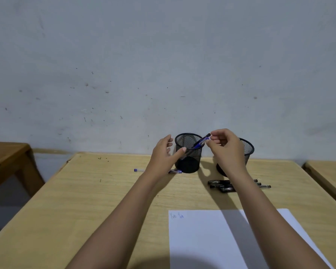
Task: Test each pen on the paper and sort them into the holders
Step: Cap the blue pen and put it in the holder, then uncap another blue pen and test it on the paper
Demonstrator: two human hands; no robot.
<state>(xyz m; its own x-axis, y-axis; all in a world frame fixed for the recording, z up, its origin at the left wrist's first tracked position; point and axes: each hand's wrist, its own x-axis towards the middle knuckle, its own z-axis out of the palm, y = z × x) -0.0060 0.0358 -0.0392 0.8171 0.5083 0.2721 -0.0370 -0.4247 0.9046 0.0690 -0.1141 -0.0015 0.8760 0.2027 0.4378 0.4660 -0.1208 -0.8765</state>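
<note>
One blue pen (200, 143) tip-down inside the left mesh holder (188, 158) — my right hand (226, 147) pinches its top end | left hand (163, 153) open beside it | next: release, then test another.

The right hand (226, 146) and forearm hide most of the right holder (248, 149) and the middle of the black pens (220, 185), the left wrist (156, 170) covers part of the lying pen (139, 170), the held pen (200, 143) has its tip dim behind the mesh of the left holder (188, 162), and the writing (176, 215) on the paper (202, 241) is unreadably small.
</note>
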